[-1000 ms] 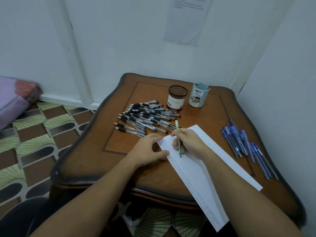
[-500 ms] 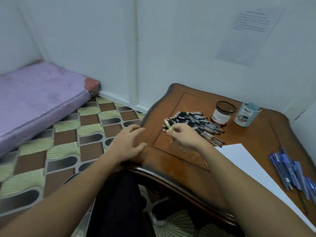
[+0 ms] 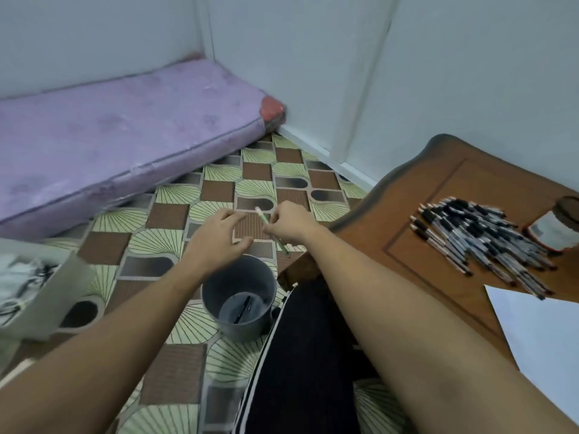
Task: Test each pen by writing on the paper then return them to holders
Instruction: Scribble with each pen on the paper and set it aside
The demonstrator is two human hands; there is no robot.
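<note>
Hovering your left hand [image 3: 219,239], fingers loosely spread and holding nothing, over the grey bin [image 3: 247,332] on the floor [image 3: 141,220]; your right hand [image 3: 291,225] pinches the green pen [image 3: 263,216] close beside the left; black pens [image 3: 482,242] lie heaped on the tabletop [image 3: 407,220], paper [image 3: 539,339] at far right

Green pen [image 3: 264,218] taken off the paper [image 3: 532,333] and carried past the left edge of the table [image 3: 407,214]. It is now pinched in the right hand [image 3: 289,225] over the floor, near the rim of a grey bucket [image 3: 216,296]. Left hand [image 3: 219,239] lifted from the table edge and held spread beside the pen. View swung left, so the bucket is newly seen.
</note>
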